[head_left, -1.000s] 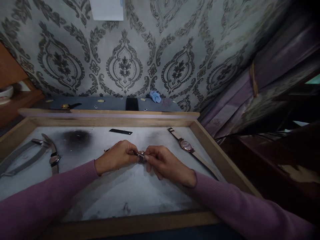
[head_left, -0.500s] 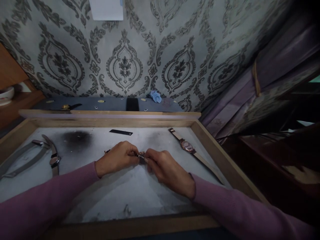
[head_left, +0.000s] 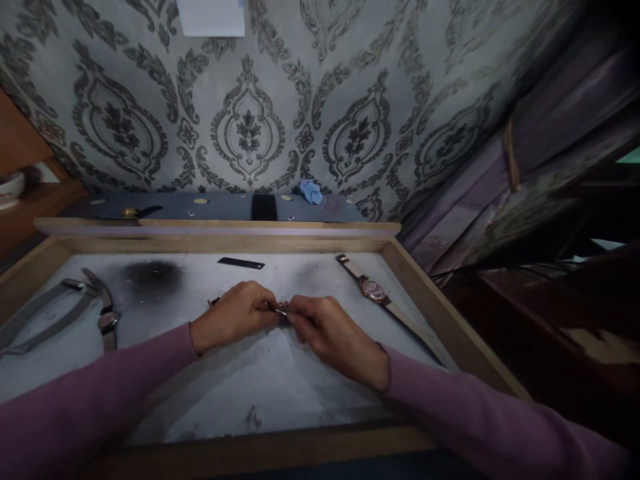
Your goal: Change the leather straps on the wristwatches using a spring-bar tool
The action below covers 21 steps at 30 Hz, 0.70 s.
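Between my fingertips, over the middle of the tray, is a small watch [head_left: 284,320], mostly hidden by the fingers. My left hand [head_left: 237,313] is closed and pinches its left side. A dark strap end [head_left: 214,303] pokes out behind that hand. From the right, my right hand [head_left: 330,333] closes thumb and fingers at the watch. A thin shiny metal piece [head_left: 281,311] shows between the two hands; whether it is a separate tool or part of the watch I cannot tell.
The wooden-framed tray [head_left: 215,245] has a pale base. Right of my hands lies a strapped watch [head_left: 373,290]; at left are another watch [head_left: 108,320] and grey-handled pliers [head_left: 60,320]. A black blade [head_left: 241,263] lies behind. Beyond the frame sits a blue cloth [head_left: 311,192].
The hands keep the same grip and place. The small watch between the fingertips appears slightly tilted, and the thin metal piece catches more light. The whole view has shifted very slightly.
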Available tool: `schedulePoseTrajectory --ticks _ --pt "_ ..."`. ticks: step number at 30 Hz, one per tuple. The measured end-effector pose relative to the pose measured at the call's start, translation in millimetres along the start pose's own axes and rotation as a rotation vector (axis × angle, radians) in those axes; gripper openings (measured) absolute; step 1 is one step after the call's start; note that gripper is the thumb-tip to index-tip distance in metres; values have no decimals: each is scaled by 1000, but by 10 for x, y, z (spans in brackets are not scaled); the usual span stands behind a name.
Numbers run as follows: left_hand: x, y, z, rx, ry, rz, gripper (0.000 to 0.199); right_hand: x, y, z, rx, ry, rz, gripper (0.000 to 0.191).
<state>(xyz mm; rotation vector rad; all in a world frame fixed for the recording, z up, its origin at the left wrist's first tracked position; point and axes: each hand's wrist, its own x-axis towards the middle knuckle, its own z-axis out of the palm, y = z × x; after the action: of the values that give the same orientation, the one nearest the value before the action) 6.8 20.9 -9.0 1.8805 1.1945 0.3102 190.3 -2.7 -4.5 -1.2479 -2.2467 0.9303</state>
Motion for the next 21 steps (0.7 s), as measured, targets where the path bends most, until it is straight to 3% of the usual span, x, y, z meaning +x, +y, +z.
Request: schedulePoseTrajectory --ticks 21 --pt "15 -26 19 38 22 39 22 64 -42 -77 -87 -107 -74 23"
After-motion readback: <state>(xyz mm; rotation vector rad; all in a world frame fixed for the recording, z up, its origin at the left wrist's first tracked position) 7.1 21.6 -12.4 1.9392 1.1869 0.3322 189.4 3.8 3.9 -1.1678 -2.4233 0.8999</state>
